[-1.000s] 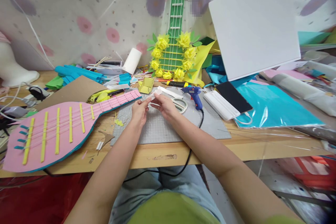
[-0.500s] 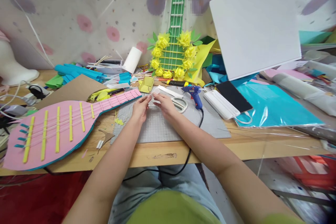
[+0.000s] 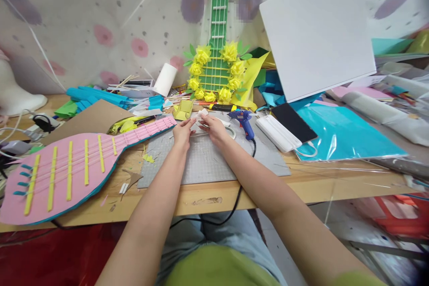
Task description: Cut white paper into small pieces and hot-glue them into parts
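Note:
Above the grey cutting mat (image 3: pixel 208 165), a small white piece (image 3: pixel 201 113), its kind too small to make out, sits at my fingertips. My left hand (image 3: pixel 183 134) pinches at its left side with closed fingers. On the other side my right hand (image 3: pixel 213 128) is closed on it, thumb and fingers together. Partly hidden behind my right hand lie light-handled scissors (image 3: pixel 232 132). A blue glue gun (image 3: pixel 244 121) rests to the right, its black cord running off the table's front edge.
To the left lies a pink paper lute (image 3: pixel 60 178) with yellow strips. A green stringed instrument with yellow flowers (image 3: pixel 217 71) stands at the back. On the right are a white power strip (image 3: pixel 277 133), a dark flat slab (image 3: pixel 294 123) and wrapped blue sheets (image 3: pixel 348 134).
My fingertips have shifted slightly on the small white piece, and a small gap shows between my hands. The whole view has swung a little, so things sit further left.

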{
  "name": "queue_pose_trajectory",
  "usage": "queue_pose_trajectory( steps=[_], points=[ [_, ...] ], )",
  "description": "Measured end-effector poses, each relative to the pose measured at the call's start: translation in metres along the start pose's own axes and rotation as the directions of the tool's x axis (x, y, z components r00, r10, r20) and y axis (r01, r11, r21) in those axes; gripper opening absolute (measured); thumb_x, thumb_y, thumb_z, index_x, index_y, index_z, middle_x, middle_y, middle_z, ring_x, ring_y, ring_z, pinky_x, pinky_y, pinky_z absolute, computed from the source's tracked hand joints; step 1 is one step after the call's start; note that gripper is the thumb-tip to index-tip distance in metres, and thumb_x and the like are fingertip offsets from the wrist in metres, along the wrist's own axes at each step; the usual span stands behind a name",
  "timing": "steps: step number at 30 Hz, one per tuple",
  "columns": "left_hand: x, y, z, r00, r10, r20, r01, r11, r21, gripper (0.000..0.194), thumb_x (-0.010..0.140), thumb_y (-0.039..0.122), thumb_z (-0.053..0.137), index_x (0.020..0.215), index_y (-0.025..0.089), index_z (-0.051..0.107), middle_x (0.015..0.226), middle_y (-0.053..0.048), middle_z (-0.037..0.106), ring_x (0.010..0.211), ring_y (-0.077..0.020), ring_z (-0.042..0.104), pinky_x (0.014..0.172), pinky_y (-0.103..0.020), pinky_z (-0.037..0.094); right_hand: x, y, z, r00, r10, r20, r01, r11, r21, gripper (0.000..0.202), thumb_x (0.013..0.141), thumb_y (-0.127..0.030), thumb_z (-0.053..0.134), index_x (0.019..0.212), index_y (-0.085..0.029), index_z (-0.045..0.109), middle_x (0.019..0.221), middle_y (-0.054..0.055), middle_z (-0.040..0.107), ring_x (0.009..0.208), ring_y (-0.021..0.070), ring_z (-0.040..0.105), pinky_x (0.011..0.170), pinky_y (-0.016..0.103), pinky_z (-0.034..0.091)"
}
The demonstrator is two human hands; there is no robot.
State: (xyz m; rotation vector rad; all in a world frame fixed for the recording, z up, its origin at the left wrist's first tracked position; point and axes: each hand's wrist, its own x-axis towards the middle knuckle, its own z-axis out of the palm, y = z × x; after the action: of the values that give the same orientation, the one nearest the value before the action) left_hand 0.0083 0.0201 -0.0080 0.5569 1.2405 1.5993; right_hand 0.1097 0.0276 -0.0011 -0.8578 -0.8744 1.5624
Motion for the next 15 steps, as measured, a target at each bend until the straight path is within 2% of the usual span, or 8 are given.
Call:
queue_pose_trajectory(
  steps=[4,7,10,12,15],
  points=[
    [0.001,-0.003,-0.002,0.998,0.044,-0.049,-0.045,0.999,-0.014,0.033,0.045,0.026,0.078,0.071,0.012,0.062,0.052,0.005,0.05,0.038,-0.0016,0.036,0.041,-0.019,0.038,-0.001,0.001,-0.001,0.999,-0.026,0.035,0.028,0.999,-0.038,0.024,0.056,-0.038,0.068,0.067,-0.018,0.06,0.078,-0.001,0.058,0.073,0.0087,0.051,0.069,0.022,0.043],
    [-0.001,0.0,-0.005,0.998,0.02,-0.056,-0.023,0.999,-0.038,0.032,0.045,0.023,0.078,0.07,0.011,0.061,0.05,0.006,0.049,0.037,-0.0011,0.035,0.04,-0.018,0.036,-0.002,0.003,-0.001,0.994,-0.048,0.094,0.054,0.997,-0.063,0.027,0.054,-0.032,0.069,0.077,-0.019,0.061,0.08,-0.002,0.062,0.076,0.0085,0.054,0.073,0.022,0.042],
    [-0.006,0.004,-0.008,0.999,-0.008,-0.039,0.005,0.998,-0.068,0.033,0.044,0.021,0.078,0.07,0.012,0.061,0.049,0.007,0.048,0.037,-0.0008,0.034,0.04,-0.017,0.035,-0.005,0.007,-0.002,0.986,-0.03,0.166,0.045,0.995,-0.087,0.038,0.05,-0.023,0.071,0.086,-0.02,0.058,0.079,-0.002,0.065,0.077,0.0103,0.058,0.074,0.024,0.043],
    [-0.01,0.006,-0.01,0.999,-0.021,-0.028,0.019,0.996,-0.087,0.033,0.043,0.02,0.079,0.07,0.012,0.061,0.049,0.007,0.048,0.037,-0.0008,0.036,0.04,-0.017,0.034,-0.008,0.01,-0.001,0.985,-0.009,0.171,0.029,0.993,-0.116,0.042,0.048,-0.02,0.072,0.086,-0.02,0.055,0.074,-0.002,0.065,0.073,0.011,0.06,0.071,0.025,0.044],
    [-0.013,0.008,-0.011,0.999,-0.039,-0.022,0.037,0.995,-0.088,0.033,0.042,0.02,0.079,0.068,0.012,0.06,0.05,0.006,0.05,0.037,-0.0005,0.037,0.04,-0.016,0.034,-0.01,0.013,0.001,0.994,0.014,0.113,0.008,0.981,-0.196,0.042,0.049,-0.021,0.071,0.085,-0.02,0.049,0.062,-0.006,0.062,0.055,0.0085,0.056,0.06,0.024,0.043]
  ],
)
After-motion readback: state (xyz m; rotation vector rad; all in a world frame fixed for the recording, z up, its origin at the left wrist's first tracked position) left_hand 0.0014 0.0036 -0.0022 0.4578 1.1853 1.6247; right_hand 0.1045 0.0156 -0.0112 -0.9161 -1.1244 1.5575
